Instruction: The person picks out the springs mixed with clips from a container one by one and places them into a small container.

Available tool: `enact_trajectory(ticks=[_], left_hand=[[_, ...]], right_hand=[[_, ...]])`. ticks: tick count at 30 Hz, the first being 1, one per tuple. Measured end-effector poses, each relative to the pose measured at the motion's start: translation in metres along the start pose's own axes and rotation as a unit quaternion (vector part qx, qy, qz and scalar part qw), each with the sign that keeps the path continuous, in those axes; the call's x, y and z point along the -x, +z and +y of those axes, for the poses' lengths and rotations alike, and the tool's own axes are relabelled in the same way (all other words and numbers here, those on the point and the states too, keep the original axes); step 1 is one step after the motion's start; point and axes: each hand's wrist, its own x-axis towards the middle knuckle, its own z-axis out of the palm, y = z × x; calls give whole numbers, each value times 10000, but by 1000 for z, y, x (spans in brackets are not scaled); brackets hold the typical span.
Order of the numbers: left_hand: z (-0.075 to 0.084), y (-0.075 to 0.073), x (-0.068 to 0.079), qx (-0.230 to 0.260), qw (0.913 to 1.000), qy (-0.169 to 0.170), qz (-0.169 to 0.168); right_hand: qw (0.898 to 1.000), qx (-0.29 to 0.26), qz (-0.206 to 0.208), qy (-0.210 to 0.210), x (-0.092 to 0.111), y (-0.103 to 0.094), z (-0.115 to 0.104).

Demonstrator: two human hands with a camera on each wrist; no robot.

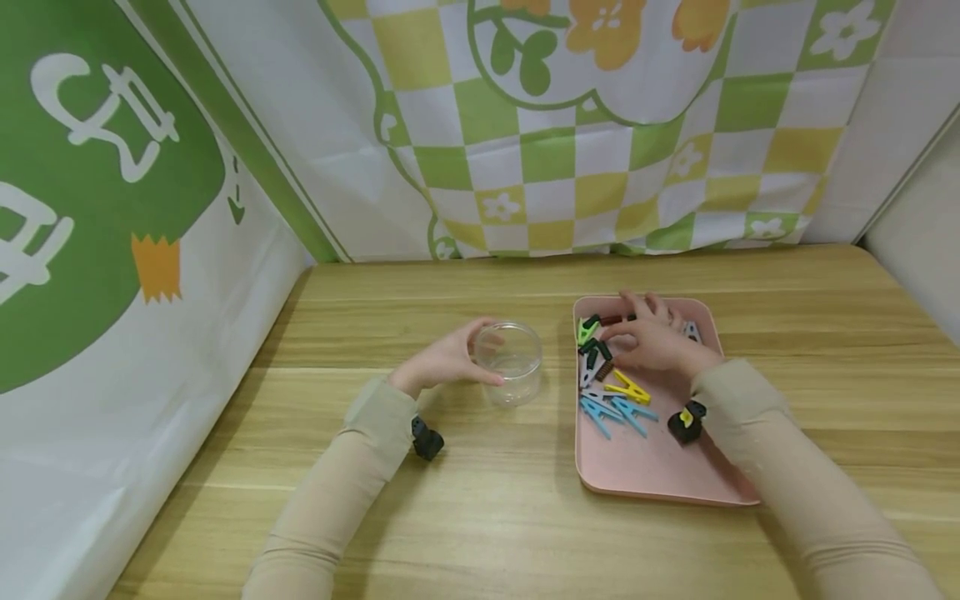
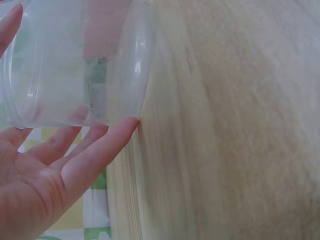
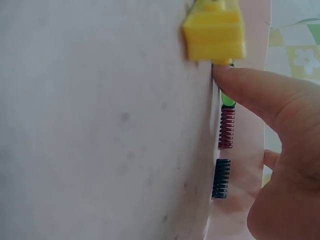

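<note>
My left hand [image 1: 450,358] holds a clear round plastic jar [image 1: 512,367] on the table, thumb on the near side. In the left wrist view its fingers [image 2: 95,155] lie along the jar's wall [image 2: 60,75]. My right hand [image 1: 652,337] is over the far part of a pink tray [image 1: 645,467], fingers spread and lightly bent. The right wrist view shows a finger or thumb tip near a green piece [image 3: 228,98], a reddish-brown spring [image 3: 226,128] and a dark spring [image 3: 221,178]. Nothing shows in its grasp.
At the tray's left lie a yellow clothespin [image 1: 628,387], blue clothespins [image 1: 633,414], a green clothespin [image 1: 585,332] and several dark springs [image 1: 592,358]. A grey clothespin [image 1: 692,332] lies at the far right. A checked cloth [image 1: 540,192] hangs behind the wooden table [image 1: 480,517].
</note>
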Motion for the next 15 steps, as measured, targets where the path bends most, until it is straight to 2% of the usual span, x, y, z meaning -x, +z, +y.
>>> enact_trajectory(ticks=[15], left_hand=[[2,1,2,-182,9998,41,16]], right_hand=[[9996,-244,100,-53,1,0,1]])
